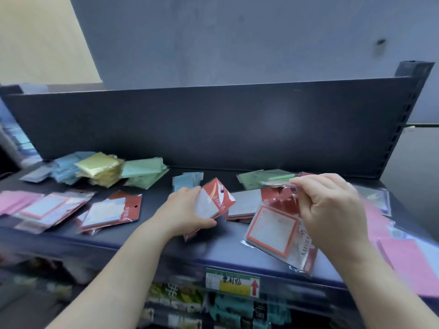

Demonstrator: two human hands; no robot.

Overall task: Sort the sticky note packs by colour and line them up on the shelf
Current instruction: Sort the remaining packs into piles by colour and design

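My left hand point(184, 210) grips a red-headed pack point(215, 201) of white sticky notes, tilted just above the dark shelf point(152, 200). My right hand point(332, 210) pinches the top of another red-framed pack point(273, 230) in clear wrap, which hangs down over the shelf's front edge. Between the hands lie more red-headed packs point(244, 205). At the back left sit blue point(65, 167), yellow point(102, 168) and green packs point(145, 172). A small blue pack point(186, 181) and a green pile point(263, 178) lie at the back middle.
Pink packs lie at far left point(14, 201) and at the right front edge point(403, 260). Red-headed packs point(111, 211) rest at left front. A price label point(232, 282) hangs on the shelf's front rail. Goods fill the shelf below. A dark back panel point(213, 124) rises behind.
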